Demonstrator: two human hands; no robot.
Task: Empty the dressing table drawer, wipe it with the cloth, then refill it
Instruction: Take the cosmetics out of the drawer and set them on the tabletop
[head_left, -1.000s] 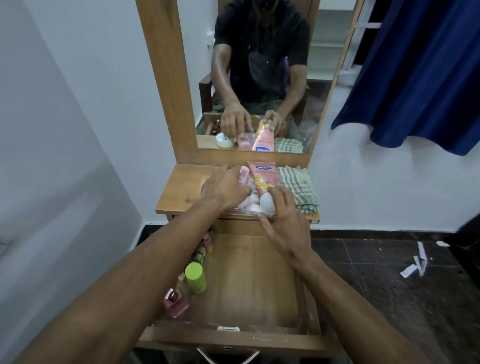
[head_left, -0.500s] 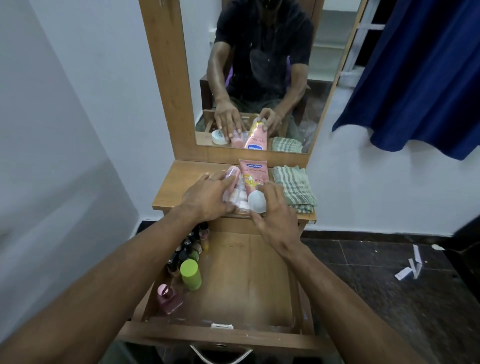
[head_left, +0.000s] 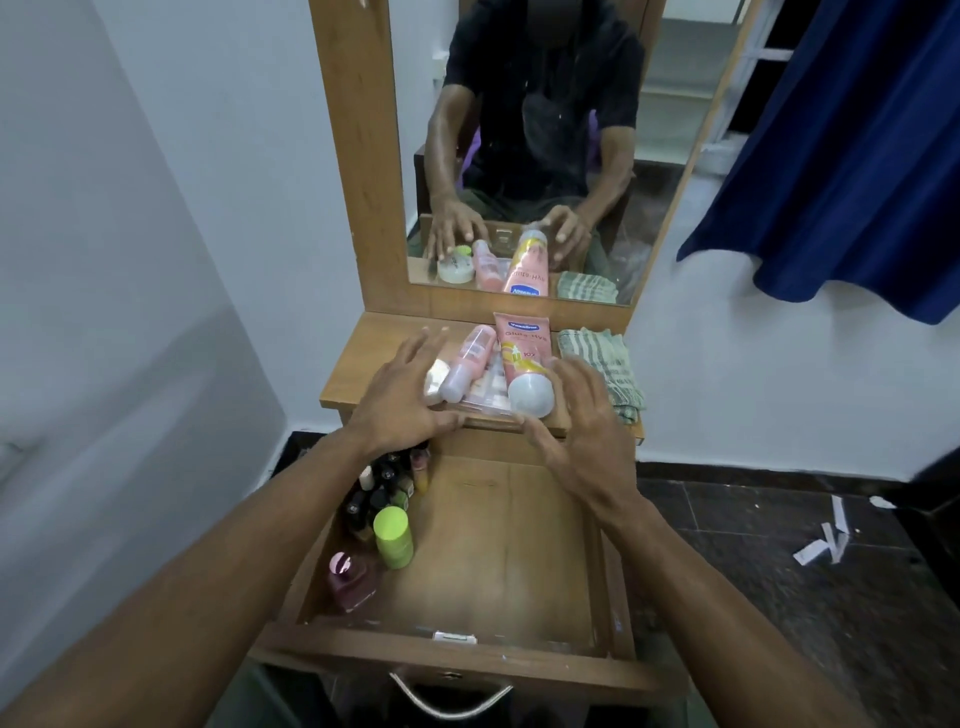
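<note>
Soft, dim indoor light falls evenly, with no hard shadows. The mirror (head_left: 524, 156) looks smeared and dull, its reflection dark. Wide-angle distortion bows the walls at the left and right edges. Motion blur softens both hands and the lower frame; the centre is sharpest.

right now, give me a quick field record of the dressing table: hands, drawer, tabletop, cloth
left hand: fingers spread, beside the pile on the tabletop, no grip
right hand: fingers spread, at the pile's other side, no grip
tabletop: pink tube, pink bottle, clear tray under them
cloth: folded, right of the pile
drawer: pulled open; green-capped bottle, pink perfume bottle and small bottles along its left side
mirror: reflects the person
</note>
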